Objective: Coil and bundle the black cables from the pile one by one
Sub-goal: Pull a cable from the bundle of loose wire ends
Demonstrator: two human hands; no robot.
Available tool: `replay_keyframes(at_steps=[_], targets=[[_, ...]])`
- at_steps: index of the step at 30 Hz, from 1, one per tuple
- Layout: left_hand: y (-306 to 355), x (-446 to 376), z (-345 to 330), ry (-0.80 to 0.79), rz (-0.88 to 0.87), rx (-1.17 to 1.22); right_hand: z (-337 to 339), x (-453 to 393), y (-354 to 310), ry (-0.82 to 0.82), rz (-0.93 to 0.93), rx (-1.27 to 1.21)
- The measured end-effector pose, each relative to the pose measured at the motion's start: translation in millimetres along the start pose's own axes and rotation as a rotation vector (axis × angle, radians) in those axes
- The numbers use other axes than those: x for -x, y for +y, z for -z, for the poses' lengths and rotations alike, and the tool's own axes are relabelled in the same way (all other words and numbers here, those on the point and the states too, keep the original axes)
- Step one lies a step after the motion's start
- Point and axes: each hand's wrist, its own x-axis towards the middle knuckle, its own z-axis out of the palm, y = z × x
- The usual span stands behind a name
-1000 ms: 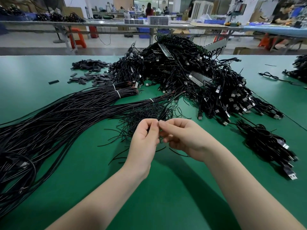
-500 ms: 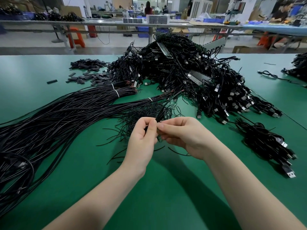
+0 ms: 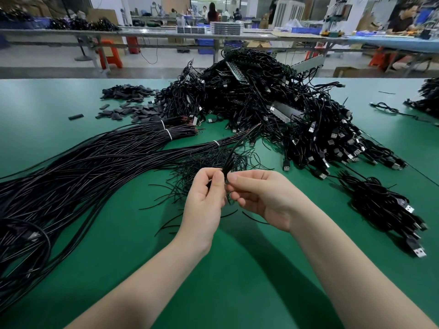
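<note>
Near the centre of the frame, two bare hands close together above the green table [image 3: 225, 293]. Left hand [image 3: 204, 203] with thumb and fingers closed around a thin bunch of black wires [image 3: 229, 162]; right hand [image 3: 266, 198] pinching the same bunch from the other side, fingertips nearly touching those of the left. Long axis of the bunch running from the fingers up and slightly to the right, toward the big pile; lower ends hidden inside the hands.

Directly behind the hands, a loose tangle of thin wire pieces [image 3: 209, 167] spread flat on the table, some strands lying just below the wrists.

At the left of the frame, long black cables [image 3: 78, 169] lying side by side, long axis from lower left to upper middle, tied near their far ends with white ties [image 3: 168, 134].

In the upper middle, a large heap of black USB cables [image 3: 273, 110], plugs pointing mostly outward to the right and down. At the right edge, a smaller bundle of cables [image 3: 384, 205] lying apart from the heap, plugs pointing to lower right.

In the upper left, small flat dark pieces [image 3: 128, 103] scattered on the table. No box or tray visible on this table; everything lying straight on the green surface.
</note>
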Motion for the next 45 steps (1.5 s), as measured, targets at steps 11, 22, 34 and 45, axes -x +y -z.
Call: replay_keyframes(at_steps=[11, 22, 34, 45], targets=[[5, 4, -3, 0.067, 0.048, -0.018, 0, 1, 2, 0.13, 0.31, 0.256], [18, -4, 5, 0.025, 0.222, -0.104, -11, 4, 3, 0.357, 0.628, 0.917], [21, -18, 15, -0.025, 0.765, 0.231, 0, -3, 10, 0.096, 1.243, 1.658], [-1, -6, 8, 0.015, 0.442, 0.361, 9, -16, 34, 0.249, 1.335, 1.449]])
